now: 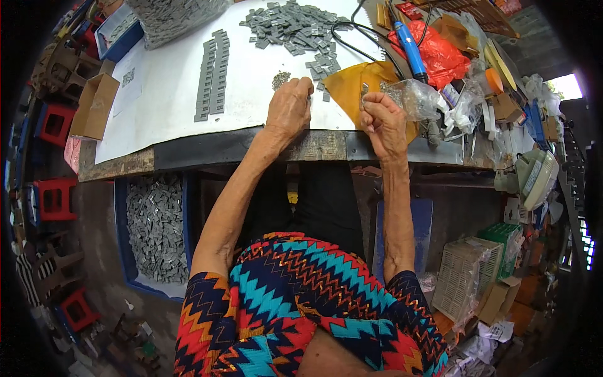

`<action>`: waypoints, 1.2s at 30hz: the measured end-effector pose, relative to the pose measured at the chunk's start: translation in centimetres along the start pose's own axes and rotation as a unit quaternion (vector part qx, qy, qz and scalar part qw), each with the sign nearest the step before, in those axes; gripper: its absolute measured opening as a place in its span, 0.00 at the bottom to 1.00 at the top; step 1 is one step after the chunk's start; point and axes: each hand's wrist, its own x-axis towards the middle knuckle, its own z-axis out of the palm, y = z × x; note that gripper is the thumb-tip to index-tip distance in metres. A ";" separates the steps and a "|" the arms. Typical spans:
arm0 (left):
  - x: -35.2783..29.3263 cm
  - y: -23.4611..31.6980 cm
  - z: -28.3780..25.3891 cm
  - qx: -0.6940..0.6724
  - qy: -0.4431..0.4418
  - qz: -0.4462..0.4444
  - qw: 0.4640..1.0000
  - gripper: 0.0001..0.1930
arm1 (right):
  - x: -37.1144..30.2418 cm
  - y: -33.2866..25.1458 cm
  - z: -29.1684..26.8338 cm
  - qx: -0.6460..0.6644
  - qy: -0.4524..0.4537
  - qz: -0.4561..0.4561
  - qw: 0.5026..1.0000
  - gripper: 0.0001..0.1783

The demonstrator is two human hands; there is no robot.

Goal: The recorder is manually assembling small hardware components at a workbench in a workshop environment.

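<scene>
My left hand [290, 108] is closed over the white work surface, its fingers curled away from view, so whatever they hold is hidden. Just beside it lies a little heap of tiny brass-coloured parts [281, 80]. My right hand [384, 119] pinches a small, thin silvery metal piece [365, 89] between thumb and finger. Behind that piece spreads an amber sheet or bag [344, 88]. Two long rows of flat grey pieces [212, 75] stand left of my left hand. A large loose pile of similar grey pieces [292, 25] lies farther back.
A blue hand tool with a black cord [409, 50] lies at the right by a red plastic bag [433, 53] and clear bags. An open cardboard box [95, 107] sits at the left edge. Below the table is a blue tray of grey pieces [119, 232]; red stools [55, 200] stand left.
</scene>
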 end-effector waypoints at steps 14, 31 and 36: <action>-3.1 2.1 -3.4 -0.557 -0.030 -0.283 0.780 0.07 | -3.6 2.3 3.4 -0.038 -0.022 -0.020 0.999 0.06; -4.3 3.0 -2.5 -0.540 -0.021 -0.291 0.789 0.07 | -4.3 4.2 3.4 -0.113 -0.014 -0.009 0.993 0.07; -4.6 3.4 -2.8 -0.541 -0.038 -0.290 0.788 0.08 | -4.2 4.1 3.2 -0.119 -0.020 0.005 0.993 0.06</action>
